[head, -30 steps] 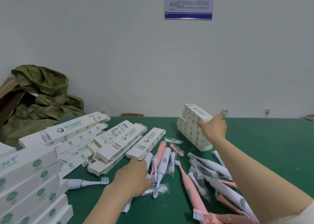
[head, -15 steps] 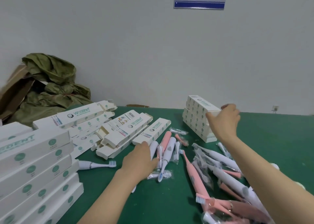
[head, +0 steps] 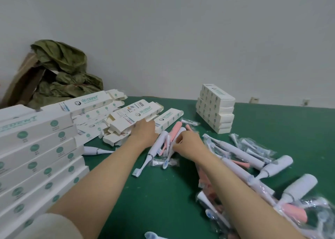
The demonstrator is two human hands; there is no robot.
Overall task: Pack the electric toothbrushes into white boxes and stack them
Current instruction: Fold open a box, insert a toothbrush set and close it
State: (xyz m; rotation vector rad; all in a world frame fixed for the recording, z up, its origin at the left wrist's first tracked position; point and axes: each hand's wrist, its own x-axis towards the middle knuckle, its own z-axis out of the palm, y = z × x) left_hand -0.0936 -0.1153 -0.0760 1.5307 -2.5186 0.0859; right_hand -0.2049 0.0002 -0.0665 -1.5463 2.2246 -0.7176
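Nearest me, at the bottom edge of the frame, one loose brush head [head: 152, 236] lies on the green table [head: 163, 202], between my two bare forearms. At lower left the near stack of closed white boxes [head: 38, 166] stands at least seven layers high. At lower right is a heap of toothbrushes [head: 299, 186], many in clear wrap. I count at least four white handles and at least two pink ones there; the rest overlap too much to count.

Further up, one white toothbrush [head: 96, 150] lies alone just beside the near stack. At centre frame my right hand [head: 188, 144] sits with fingers curled on a small cluster [head: 157, 146] of three handles, two white and one pink. I cannot tell whether it has actually pinched one of them. My left hand [head: 143, 133] is just to the left of it, back upward, its fingers out of sight at the edge of the open boxes [head: 126, 119]; I cannot tell whether it grips anything. Three of those loose boxes show their logo face up, and more lie under them with flaps open.

Farther off, right of centre, the far stack of closed white boxes [head: 215, 110] stands five layers high, apart from both hands. At upper left a green sack [head: 61, 66] slumps over brown cardboard [head: 23, 79] against the wall [head: 181, 30]. Two sockets [head: 254, 99] sit low on that wall at the right.
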